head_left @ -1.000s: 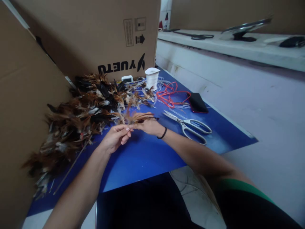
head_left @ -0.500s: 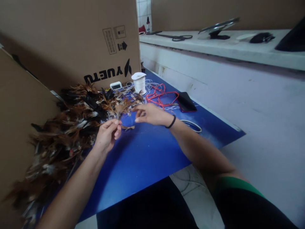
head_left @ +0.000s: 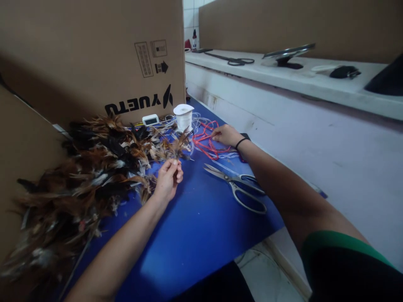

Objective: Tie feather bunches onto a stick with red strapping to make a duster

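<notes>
My left hand pinches a small bunch of brown feathers, tips pointing up and away, just over the blue table. Farther right, my right hand has its fingertips closed on the tangle of red string; the exact grip is small in view. Scissors with grey handles lie on the table below my right hand, blades slightly apart and pointing left. A white spool stands upright behind the string, with pale thread around it.
A large heap of brown, black and white feathers spreads along the left side. Behind stands a tall cardboard box, with a small white digital device before it. A dark phone lies partly under my right wrist. Black scissors rest on the ledge.
My right hand has moved away from my left, right and back to the red string. My left hand has shifted right, and its feathers now stand upright. The scissors have come into fuller view.
</notes>
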### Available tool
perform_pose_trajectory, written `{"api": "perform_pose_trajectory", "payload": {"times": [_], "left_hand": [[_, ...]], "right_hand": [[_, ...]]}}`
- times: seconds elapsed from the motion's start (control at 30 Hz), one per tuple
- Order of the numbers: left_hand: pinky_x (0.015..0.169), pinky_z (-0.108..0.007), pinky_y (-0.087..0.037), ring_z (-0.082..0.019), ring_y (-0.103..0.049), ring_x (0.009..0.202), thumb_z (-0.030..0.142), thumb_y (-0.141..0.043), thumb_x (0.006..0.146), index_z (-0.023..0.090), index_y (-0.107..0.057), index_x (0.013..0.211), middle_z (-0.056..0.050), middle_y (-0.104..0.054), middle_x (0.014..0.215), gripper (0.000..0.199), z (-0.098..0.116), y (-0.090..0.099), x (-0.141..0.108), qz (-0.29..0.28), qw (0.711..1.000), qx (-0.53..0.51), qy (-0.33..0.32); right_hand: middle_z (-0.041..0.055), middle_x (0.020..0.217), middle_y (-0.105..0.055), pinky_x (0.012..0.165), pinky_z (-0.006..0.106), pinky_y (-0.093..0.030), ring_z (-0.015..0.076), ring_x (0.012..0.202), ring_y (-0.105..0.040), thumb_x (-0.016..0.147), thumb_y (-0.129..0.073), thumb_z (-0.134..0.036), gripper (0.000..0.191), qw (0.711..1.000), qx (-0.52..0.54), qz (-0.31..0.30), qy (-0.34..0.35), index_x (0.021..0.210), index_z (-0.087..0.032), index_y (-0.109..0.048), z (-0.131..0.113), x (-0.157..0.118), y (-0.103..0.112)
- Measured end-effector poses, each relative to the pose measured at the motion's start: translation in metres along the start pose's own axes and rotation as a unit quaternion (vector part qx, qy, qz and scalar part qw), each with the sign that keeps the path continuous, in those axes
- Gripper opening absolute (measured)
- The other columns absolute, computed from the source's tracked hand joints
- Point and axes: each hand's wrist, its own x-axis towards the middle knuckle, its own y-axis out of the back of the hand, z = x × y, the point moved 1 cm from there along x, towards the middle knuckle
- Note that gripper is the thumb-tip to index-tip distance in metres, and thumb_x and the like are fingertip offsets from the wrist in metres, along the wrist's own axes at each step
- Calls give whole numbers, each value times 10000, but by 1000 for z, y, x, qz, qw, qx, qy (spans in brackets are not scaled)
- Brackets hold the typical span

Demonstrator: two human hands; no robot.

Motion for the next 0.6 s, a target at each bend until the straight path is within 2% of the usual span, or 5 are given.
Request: {"api": "perform_pose_trajectory", "payload": {"times": [0.13,0.23,0.3,0.4,0.6], "left_hand": [[375,-140,-291,-26,-417,425,349,-795,661,148,-559,753,49,-518,611,323,-11,11,8,20,1000,-9,6],[376,-143,-294,-27,-415,424,361,-787,675,143,-567,754,45,-516,606,319,-14,17,12,20,1000,-11,9],[375,-146,-293,-27,-413,422,362,-783,682,142,-569,750,43,-516,603,314,-14,19,13,19,1000,-13,10],[374,-147,-291,-28,-408,419,366,-779,690,141,-570,749,44,-509,588,313,-14,19,14,19,999,-20,17],[369,-146,-283,-26,-400,413,367,-774,700,136,-577,747,44,-503,580,308,-13,17,16,21,999,-25,34]], "right_hand": [[49,918,-753,828,246,-479,186,898,-676,774,-574,-147,239,999,-27,3,18,919,-172,-762,-5,26,-12],[66,977,-746,836,259,-476,206,947,-669,786,-552,-157,254,998,-65,-5,-7,933,-183,-757,-3,45,-20],[76,995,-741,822,261,-477,213,947,-666,773,-570,-158,269,995,-92,-36,-11,974,-185,-748,-2,55,-25],[81,1012,-734,827,255,-469,211,956,-656,733,-612,-130,302,988,-118,-92,43,1005,-177,-735,1,65,-33],[34,910,-737,762,254,-480,176,828,-647,718,-650,-199,106,996,-33,-56,62,776,-184,-737,15,73,-25]]}}
